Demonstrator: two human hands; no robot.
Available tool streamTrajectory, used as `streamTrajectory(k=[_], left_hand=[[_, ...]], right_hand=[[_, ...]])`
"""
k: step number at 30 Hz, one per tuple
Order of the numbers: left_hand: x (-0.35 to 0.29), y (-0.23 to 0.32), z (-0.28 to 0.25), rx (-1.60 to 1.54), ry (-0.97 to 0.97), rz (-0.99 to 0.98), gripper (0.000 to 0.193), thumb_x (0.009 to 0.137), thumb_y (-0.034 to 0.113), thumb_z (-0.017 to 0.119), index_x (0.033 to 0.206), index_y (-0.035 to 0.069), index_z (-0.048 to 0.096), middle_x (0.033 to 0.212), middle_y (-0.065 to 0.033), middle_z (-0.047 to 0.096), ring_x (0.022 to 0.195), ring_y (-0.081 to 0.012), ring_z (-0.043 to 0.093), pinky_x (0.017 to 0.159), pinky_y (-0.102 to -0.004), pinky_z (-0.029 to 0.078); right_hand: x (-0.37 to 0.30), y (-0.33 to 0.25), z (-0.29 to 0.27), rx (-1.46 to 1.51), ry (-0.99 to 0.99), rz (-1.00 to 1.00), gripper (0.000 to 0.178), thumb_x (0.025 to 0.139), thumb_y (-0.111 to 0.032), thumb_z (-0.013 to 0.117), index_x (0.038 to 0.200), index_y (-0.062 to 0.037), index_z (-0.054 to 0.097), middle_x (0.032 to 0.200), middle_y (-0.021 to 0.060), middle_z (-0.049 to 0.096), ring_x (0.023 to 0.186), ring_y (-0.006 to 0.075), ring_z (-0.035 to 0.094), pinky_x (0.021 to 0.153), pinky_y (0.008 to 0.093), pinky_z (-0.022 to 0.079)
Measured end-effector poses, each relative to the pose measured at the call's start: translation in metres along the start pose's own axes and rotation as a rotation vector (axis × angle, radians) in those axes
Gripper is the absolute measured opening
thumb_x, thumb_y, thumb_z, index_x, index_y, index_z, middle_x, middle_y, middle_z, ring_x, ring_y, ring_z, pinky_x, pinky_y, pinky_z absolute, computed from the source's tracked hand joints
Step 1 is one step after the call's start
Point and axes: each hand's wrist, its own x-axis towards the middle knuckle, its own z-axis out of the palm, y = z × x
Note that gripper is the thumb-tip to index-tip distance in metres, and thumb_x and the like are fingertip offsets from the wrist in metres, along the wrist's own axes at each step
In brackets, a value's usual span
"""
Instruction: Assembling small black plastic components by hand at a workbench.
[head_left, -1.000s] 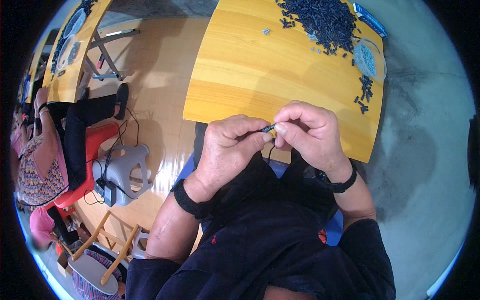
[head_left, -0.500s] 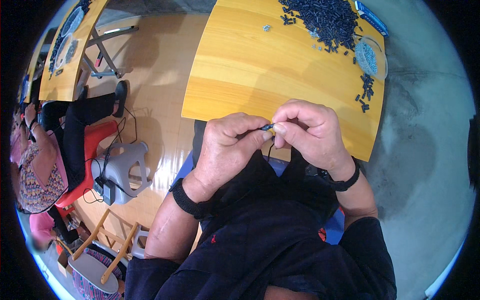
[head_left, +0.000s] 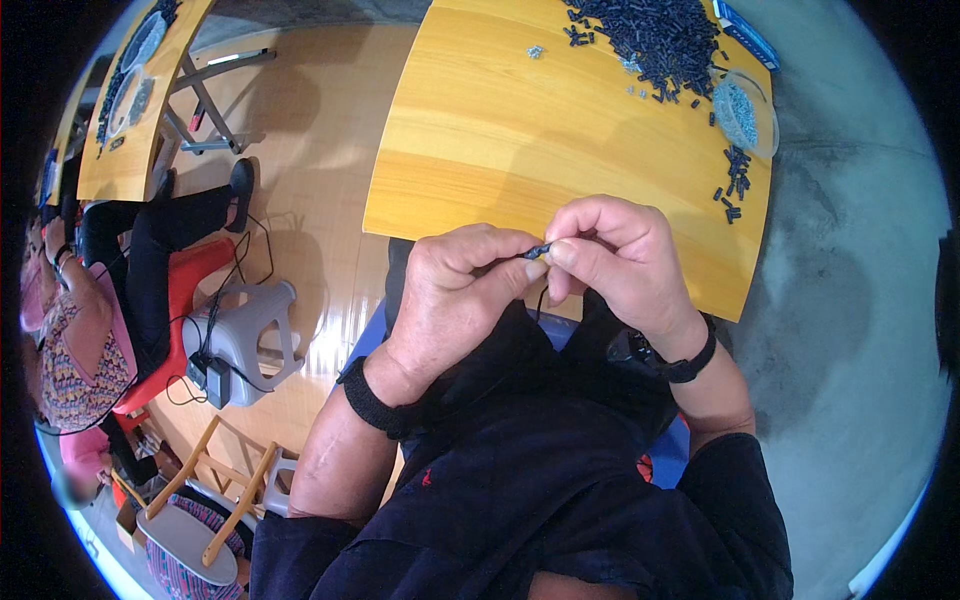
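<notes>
So the small, dark, tube-shaped piece, plastic-looking (head_left: 536, 252), is up in the air between both hands, just off the near edge of the yellow wood-grain surface (head_left: 480, 140) and over the lap. I'd guess it's held there because it's so tiny: close to the body, elbows bent, easy to see and steady from both ends.

The big heap of short black cylinders (head_left: 660, 45) sits at the far right, with the clear, round plastic tub of pale blue-silver bits (head_left: 738, 113) just beside it by the right edge, probably so both are one reach away. A loose scatter of black cylinders (head_left: 736, 172) lies nearer than the tub, maybe to make picking singles easier.

Hands: the left hand (head_left: 462, 285) is in a narrow pinch, thumb and forefinger gripping one end of the piece. The right hand (head_left: 622, 262) pinches the other end just as tightly, remaining fingers curled in. Fingertips hide the ends, so can't tell what's there.
</notes>
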Motion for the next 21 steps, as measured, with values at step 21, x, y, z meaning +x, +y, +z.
streamTrajectory(k=[21], left_hand=[[-0.0011,0.0021,0.0012,-0.095,-0.017,-0.020,0.012,0.084,-0.002,0.069,0.096,-0.001,0.072,0.081,-0.0076,0.067,0.073,-0.0122,0.063,0.065,-0.0243,0.050]], right_hand=[[0.0006,-0.0014,-0.0059,0.014,-0.047,-0.025,0.007,0.093,-0.006,0.060,0.093,0.0008,0.062,0.073,0.0021,0.064,0.063,0.0063,0.061,0.057,0.0200,0.050]])
